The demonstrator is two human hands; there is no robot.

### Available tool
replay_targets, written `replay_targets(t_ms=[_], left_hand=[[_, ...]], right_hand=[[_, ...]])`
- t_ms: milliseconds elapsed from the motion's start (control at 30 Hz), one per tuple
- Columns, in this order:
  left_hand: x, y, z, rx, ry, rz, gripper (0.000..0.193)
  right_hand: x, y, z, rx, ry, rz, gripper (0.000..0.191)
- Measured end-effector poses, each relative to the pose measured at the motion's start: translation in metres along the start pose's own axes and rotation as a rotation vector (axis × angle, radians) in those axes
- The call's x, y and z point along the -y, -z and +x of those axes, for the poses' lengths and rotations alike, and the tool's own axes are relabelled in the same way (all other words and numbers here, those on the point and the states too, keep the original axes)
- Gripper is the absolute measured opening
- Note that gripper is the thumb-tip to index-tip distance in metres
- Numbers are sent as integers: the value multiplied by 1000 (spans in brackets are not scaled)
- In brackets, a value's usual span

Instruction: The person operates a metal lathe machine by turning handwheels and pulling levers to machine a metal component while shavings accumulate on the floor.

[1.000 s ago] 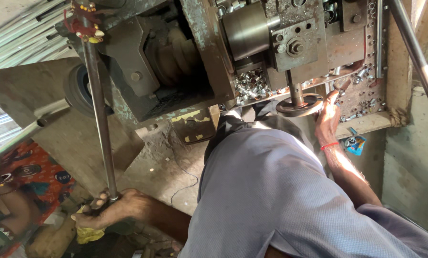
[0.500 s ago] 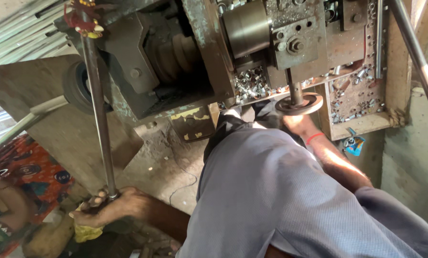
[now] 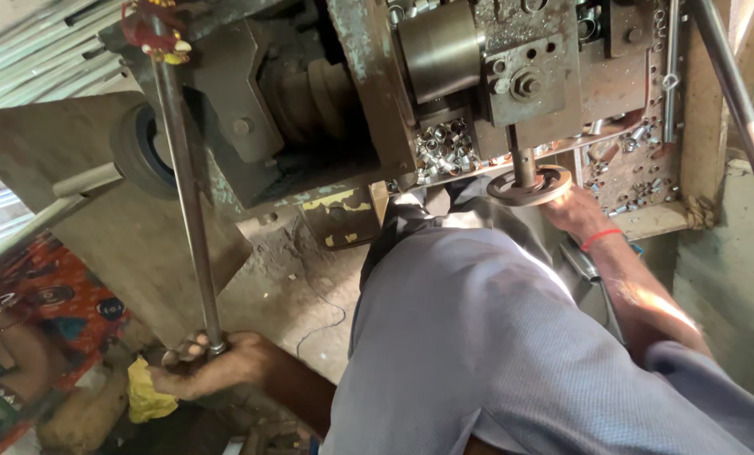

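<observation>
A: Item one, nearest, lower left of the frame: what did the left hand [image 3: 217, 362] hold?

B: Its fingers were wrapped around the foot of a long steel rod [image 3: 185, 194] that ran up to a red-and-yellow fitting [image 3: 154, 29] at upper left. A yellow cloth [image 3: 147, 392] lay just beside the hand.

A: Item two, the right hand [image 3: 572, 212]?

B: Right of centre, reaching under a small round handwheel [image 3: 529, 185] on the grey machine [image 3: 343, 109]. I could not tell whether the fingers gripped it; the wheel hid them. A red band [image 3: 600, 238] circled the wrist.

A: Risks?

B: In my judgement, the loose grey shirt [image 3: 495, 345] sat close to the pulley [image 3: 310, 97] and could catch. A slip on the rod might jerk the mechanism while fingers were under the wheel. The small metal sleeves [image 3: 444, 143] heaped on the ledge could spill.

A: Packages, labels, signs?

B: None legible. Only chipped yellow paint [image 3: 335, 202] on the frame, centre; a blue scrap by the right arm, too hidden to identify.
</observation>
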State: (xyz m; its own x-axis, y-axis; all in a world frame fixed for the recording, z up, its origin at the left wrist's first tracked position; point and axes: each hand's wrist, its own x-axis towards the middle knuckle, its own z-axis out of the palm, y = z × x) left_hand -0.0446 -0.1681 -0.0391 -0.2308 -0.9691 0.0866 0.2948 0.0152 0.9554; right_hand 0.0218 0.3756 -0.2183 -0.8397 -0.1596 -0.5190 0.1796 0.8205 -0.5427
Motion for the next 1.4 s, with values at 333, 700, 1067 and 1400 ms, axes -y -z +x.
replay_targets(t_ms=[333, 700, 1067, 1400], left_hand=[[1, -15, 22, -49, 5, 21, 33], [-11, -6, -15, 38, 49, 45, 32], [-16, -3, -39, 29, 58, 29, 30], [-16, -1, -38, 87, 32, 41, 30]], right_hand=[[11, -27, -38, -92, -252, 987, 34], [18, -10, -37, 68, -279, 886, 30], [3, -6, -5, 131, -288, -79, 27], [34, -26, 17, -153, 28, 197, 22]])
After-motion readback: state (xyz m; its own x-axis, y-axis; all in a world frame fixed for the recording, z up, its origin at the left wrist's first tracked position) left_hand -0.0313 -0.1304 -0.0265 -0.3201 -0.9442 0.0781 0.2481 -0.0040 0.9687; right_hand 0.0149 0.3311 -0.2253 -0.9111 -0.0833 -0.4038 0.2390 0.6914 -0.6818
